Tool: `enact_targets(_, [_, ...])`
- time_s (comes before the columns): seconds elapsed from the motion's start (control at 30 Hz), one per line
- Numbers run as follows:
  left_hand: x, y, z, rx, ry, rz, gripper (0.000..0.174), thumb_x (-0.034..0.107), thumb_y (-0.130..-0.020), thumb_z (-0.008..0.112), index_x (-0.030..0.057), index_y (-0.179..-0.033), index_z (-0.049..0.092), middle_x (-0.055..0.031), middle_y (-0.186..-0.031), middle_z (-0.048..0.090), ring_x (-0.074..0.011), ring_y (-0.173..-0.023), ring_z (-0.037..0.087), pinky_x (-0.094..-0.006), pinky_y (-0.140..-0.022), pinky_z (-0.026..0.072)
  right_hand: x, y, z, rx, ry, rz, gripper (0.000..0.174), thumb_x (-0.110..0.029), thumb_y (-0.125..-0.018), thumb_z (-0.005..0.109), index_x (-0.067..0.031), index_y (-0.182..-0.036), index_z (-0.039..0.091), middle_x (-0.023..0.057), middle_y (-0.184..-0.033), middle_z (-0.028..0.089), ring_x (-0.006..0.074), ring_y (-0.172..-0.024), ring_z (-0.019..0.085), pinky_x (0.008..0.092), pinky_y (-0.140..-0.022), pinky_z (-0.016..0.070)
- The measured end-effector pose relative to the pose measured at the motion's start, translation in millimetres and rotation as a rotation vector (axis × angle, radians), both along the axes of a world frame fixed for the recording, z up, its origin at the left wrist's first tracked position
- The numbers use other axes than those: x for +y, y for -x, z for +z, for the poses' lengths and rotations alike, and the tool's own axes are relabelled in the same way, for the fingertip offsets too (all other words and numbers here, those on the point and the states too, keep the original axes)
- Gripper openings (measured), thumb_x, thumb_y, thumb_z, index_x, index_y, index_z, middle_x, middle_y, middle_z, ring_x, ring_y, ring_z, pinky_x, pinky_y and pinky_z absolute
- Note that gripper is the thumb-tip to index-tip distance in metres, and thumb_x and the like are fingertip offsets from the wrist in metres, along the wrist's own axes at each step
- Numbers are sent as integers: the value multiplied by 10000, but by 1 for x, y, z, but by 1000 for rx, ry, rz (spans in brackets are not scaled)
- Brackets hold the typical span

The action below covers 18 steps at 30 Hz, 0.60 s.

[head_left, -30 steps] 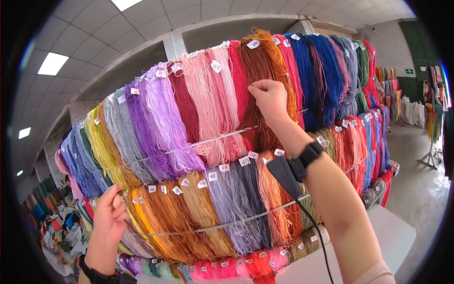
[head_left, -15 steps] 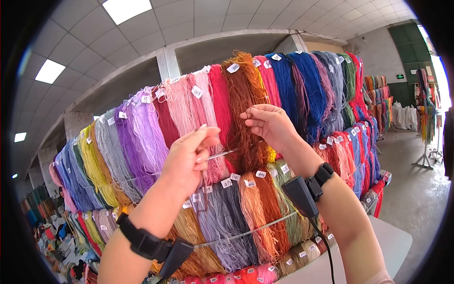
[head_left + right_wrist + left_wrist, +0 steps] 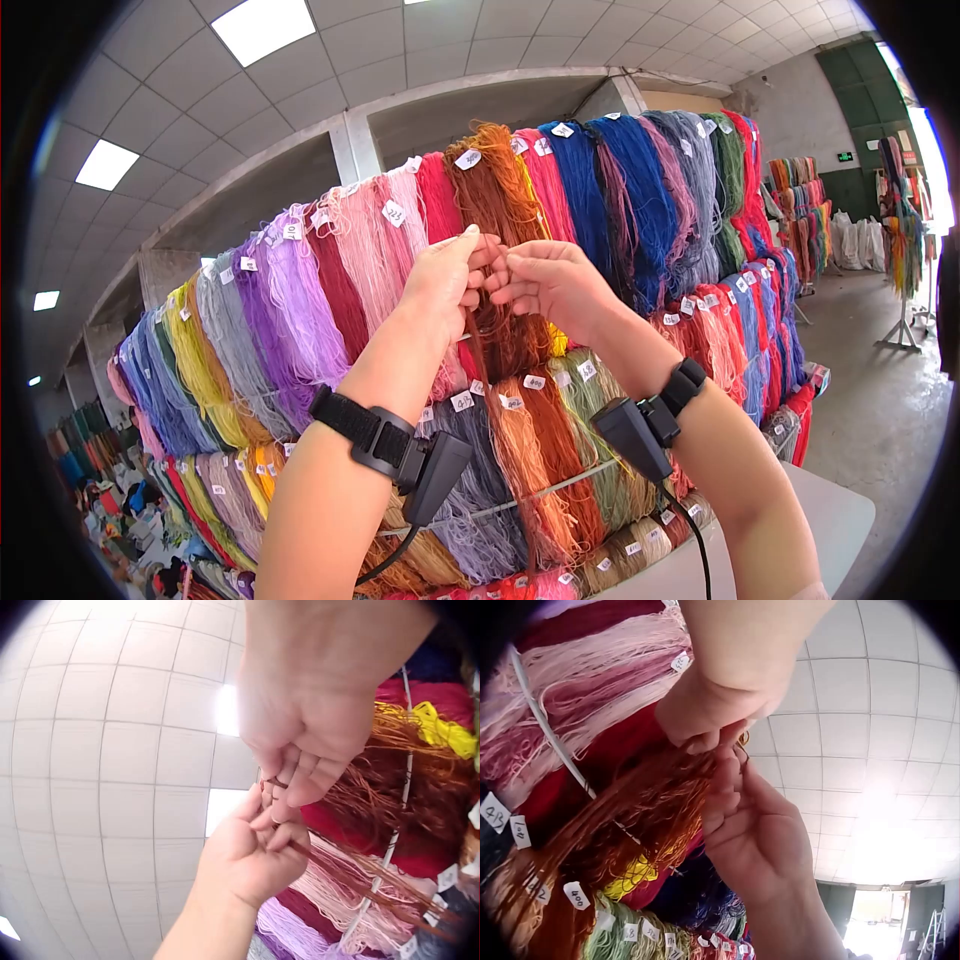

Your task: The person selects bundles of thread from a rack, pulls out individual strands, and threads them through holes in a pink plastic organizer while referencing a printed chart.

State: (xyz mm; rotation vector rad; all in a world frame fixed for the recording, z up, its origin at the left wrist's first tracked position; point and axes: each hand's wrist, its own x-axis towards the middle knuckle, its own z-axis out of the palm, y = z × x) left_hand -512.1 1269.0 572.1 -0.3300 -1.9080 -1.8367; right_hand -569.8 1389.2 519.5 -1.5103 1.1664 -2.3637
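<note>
Both left hand (image 3: 448, 278) and right hand (image 3: 548, 288) pinch rust strands (image 3: 346, 874) before yarn rack (image 3: 300, 290); tiled ceiling (image 3: 450, 40).

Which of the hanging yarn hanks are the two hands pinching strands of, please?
The rust-brown hank on the top row, between the red hank and the pink hank.

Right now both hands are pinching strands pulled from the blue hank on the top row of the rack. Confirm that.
The colour is wrong: it is not blue. The left hand and right hand pinch strands pulled from the rust-brown hank on the top row of the rack, as the head view shows. The right wrist view shows the brown strands running from their fingertips.
</note>
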Motion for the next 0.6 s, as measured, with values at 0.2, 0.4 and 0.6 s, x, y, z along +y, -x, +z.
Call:
enact_targets(0.2, [-13, -18, 7, 107, 73, -96, 153, 167, -845, 502, 27, -816, 557, 51, -543, 423, -19, -411, 291, -179, -365, 227, -12, -3, -3, 86, -99, -106, 184, -127, -834, 489, -2, -954, 550, 81, -867, 596, 141, -724, 590, 250, -625, 466])
enact_targets(0.4, [-107, -145, -60, 118, 533, 349, 244, 142, -826, 481, 43, -606, 517, 67, -482, 353, -13, -419, 295, -196, -382, 189, -24, 23, -14, -18, -16, -73, 361, -65, -824, 453, 30, -1169, 405, 137, -1180, 443, 231, -1041, 484, 340, -818, 424])
enact_targets(0.6, [-292, -361, -230, -794, 445, 694, 311, 177, -739, 537, 60, -475, 419, -18, -464, 410, -124, -397, 388, -252, -353, 297, -20, 37, -19, -52, 50, -273, 295, -51, -788, 503, 32, -1070, 479, 95, -1035, 515, 176, -933, 519, 281, -753, 439])
